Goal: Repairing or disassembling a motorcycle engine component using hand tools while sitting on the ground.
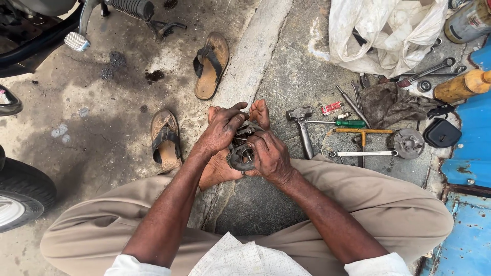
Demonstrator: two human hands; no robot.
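Observation:
I sit on the ground with my bare feet [258, 112] together and a greasy round metal engine part [241, 152] held between them. My left hand [221, 128] presses down on its top, fingers curled over the far edge. On the near right side my right hand [270, 156] grips the same part, its fingers wrapped around the rim. Most of the part is hidden under both hands.
Tools lie on the stone at right: a hammer [302, 128], a green-handled screwdriver [343, 123], a T-wrench [362, 134], spanners [427, 70], a round metal disc [408, 143], a rag [388, 104], a white plastic bag [388, 30]. Two sandals [210, 64] [165, 139] and a motorcycle tyre [20, 191] lie left.

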